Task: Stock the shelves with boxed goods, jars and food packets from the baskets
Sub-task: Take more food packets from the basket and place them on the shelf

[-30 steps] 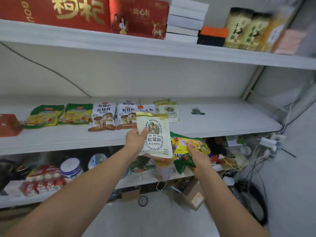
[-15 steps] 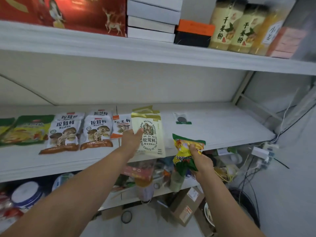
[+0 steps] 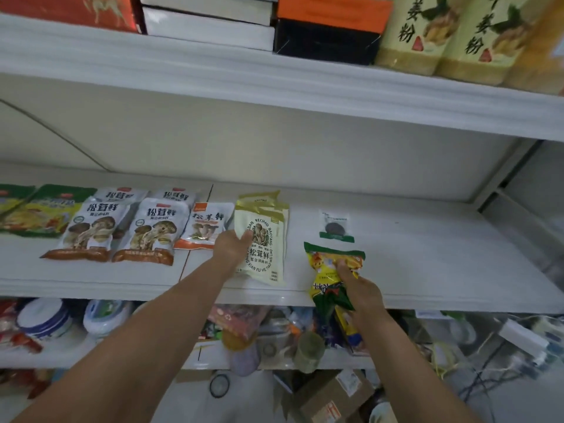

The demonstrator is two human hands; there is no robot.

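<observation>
Closest in, the left grip [image 3: 233, 247] pinches the left edge of a flat, matte cream packet [image 3: 265, 254], the thumb lying across its printed front. This packet has a gold top band and a round mushroom emblem, and it lies on the white middle shelf [image 3: 427, 270] on top of more packets of the same kind, whose gold tops fan out behind it. To the right, the right grip [image 3: 364, 290] is clamped round a glossy, crinkled green-and-yellow packet [image 3: 329, 270]. Its top end reaches over the shelf's front edge and its lower end hangs below the lip, apart from the cream packet. Just behind it on the shelf lies a small clear sachet [image 3: 335, 225] with a dark round lump inside and a green strip. Left of the left grip an orange-trimmed packet [image 3: 203, 227] lies just beside the cream one, then white mushroom packets [image 3: 146, 230] with brown bottom bands, overlapping in rows. On the upper shelf [image 3: 274, 80] stand a black-and-orange box [image 3: 326, 29] and pale yellow jars [image 3: 412, 32].
</observation>
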